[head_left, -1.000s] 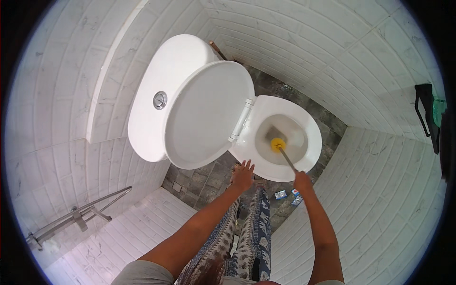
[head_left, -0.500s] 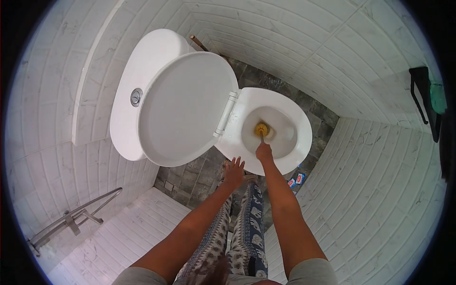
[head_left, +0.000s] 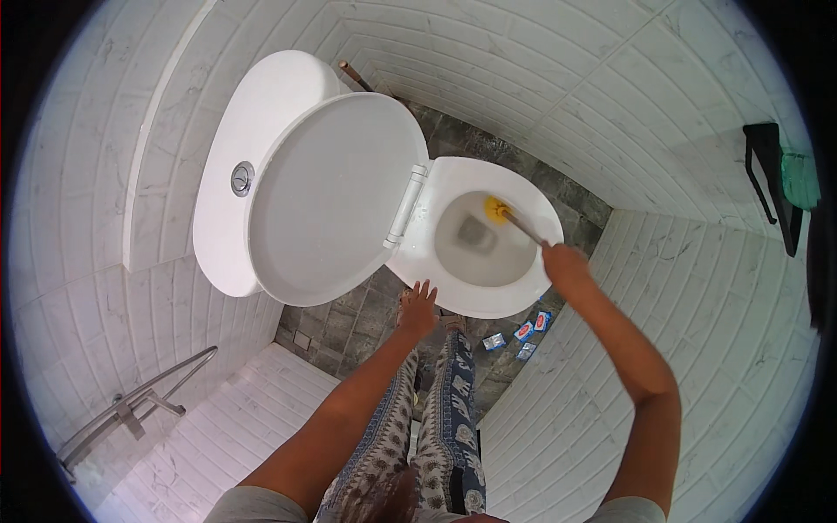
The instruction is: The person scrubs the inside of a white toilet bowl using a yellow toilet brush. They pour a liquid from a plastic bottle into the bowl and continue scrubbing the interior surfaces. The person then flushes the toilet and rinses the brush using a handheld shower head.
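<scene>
Wrapped round the handle of a toilet brush (head_left: 523, 228), my right hand (head_left: 565, 264) is beside the right rim of the toilet bowl (head_left: 410, 263). The brush's yellow head presses against the inner wall at the bowl's far side, above the water at the bottom. My left hand (head_left: 418, 312) is at the near left edge of the bowl, fingers stretched out and holding nothing; whether it touches the rim I cannot tell. The oval lid (head_left: 336, 200) stands raised against the white cistern (head_left: 231, 222), which has a round flush button (head_left: 242, 179).
Several small blue and white packets (head_left: 523, 331) lie on the grey tiled floor (head_left: 349, 322) to the right of my feet. A wooden stick (head_left: 353, 75) leans behind the cistern. White tiled walls close in, with a metal rail (head_left: 131, 405) at left and a black bracket (head_left: 772, 179) at right.
My right hand has moved right, out past the bowl's rim, tilting the handle. The brush head has gone from the bottom of the bowl to its far inner wall. More packets show.
</scene>
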The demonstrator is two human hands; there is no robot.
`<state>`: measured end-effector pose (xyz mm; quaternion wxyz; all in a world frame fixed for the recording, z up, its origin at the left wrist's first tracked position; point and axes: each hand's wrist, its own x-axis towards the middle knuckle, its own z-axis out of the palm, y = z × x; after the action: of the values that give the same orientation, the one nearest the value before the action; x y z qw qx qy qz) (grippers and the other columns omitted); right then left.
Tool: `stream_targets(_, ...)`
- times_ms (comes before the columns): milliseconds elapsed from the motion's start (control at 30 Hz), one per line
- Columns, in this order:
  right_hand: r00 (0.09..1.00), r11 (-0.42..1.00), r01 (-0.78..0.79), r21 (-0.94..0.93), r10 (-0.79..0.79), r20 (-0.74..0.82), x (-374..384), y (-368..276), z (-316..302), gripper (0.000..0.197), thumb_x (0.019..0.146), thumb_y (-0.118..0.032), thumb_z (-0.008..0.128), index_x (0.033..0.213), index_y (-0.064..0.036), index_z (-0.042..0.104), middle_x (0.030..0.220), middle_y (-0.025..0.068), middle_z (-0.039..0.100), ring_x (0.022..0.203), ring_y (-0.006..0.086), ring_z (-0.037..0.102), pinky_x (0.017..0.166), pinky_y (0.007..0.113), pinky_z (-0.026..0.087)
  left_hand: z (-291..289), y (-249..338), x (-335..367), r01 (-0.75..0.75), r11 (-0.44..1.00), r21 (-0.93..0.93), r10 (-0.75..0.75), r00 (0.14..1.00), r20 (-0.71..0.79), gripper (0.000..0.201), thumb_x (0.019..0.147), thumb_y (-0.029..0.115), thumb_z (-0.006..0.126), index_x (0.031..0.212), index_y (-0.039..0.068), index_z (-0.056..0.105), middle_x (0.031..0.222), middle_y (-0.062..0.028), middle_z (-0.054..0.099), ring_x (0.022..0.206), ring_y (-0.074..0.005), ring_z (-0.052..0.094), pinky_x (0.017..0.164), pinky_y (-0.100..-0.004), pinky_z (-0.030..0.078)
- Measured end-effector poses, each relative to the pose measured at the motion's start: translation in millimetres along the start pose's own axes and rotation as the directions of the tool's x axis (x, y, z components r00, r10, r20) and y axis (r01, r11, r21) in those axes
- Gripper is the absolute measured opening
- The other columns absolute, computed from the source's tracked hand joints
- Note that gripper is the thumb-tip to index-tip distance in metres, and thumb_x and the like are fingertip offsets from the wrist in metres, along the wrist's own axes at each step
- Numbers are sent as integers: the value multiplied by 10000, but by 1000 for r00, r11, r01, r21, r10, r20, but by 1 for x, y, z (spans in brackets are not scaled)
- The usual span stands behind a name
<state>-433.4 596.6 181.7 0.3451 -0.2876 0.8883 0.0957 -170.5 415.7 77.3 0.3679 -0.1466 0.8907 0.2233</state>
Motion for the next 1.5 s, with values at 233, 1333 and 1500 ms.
stream_targets(233,932,933,187,308,-268,245,-23,-34,66,151,775,-65,505,876,3,595,860,227,594,821,336,593,716,371,491,-17,2,3,-29,1000,12,30,997,-65,729,724,307,619,1318,95,255,1400,-110,145,1296,-288,121,962,-532,244)
stream_targets(1333,993,942,92,322,-109,37,-20,-23,105,163,757,-68,484,871,-16,589,844,228,582,816,357,577,719,444,448,-12,-6,7,-26,995,-94,25,1000,-7,709,714,252,640,1308,106,281,1400,-107,136,1299,-297,92,977,-566,199)
stream_targets(1500,976,928,-157,337,198,-90,-9,-14,33,172,769,-78,454,888,-19,564,806,215,587,735,379,583,637,461,466,-11,-24,5,20,995,-97,-21,1000,-13,697,728,256,629,1310,101,278,1402,-108,126,1301,-296,83,987,-559,191)
